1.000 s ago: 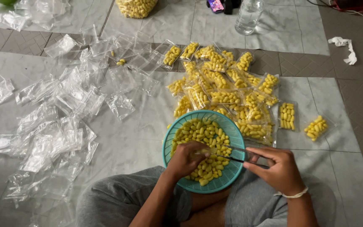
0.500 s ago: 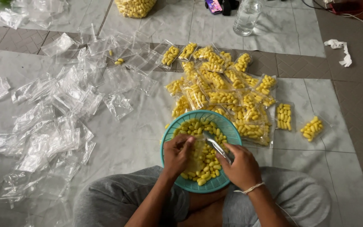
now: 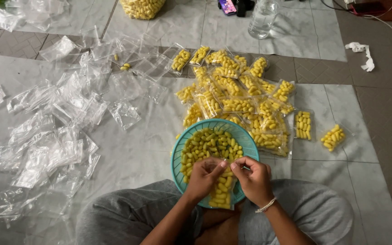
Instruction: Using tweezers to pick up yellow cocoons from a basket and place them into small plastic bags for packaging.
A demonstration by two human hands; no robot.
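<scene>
We hold a small filled bag over the teal basket, left hand and right hand pinched on its mouth; sealing seems in hand, next calling for an even press.

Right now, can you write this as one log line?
left hand + right hand: pinching small clear bag of yellow pieces | over teal basket | lap

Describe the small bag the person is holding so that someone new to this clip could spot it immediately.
Start at the teal basket of yellow pieces resting on the seated person's lap. Over its near edge, the left hand and right hand pinch the top of a small clear bag filled with yellow pieces. Unlike the filled bags heaped on the floor beyond the basket, it hangs upright between the fingers.
</scene>
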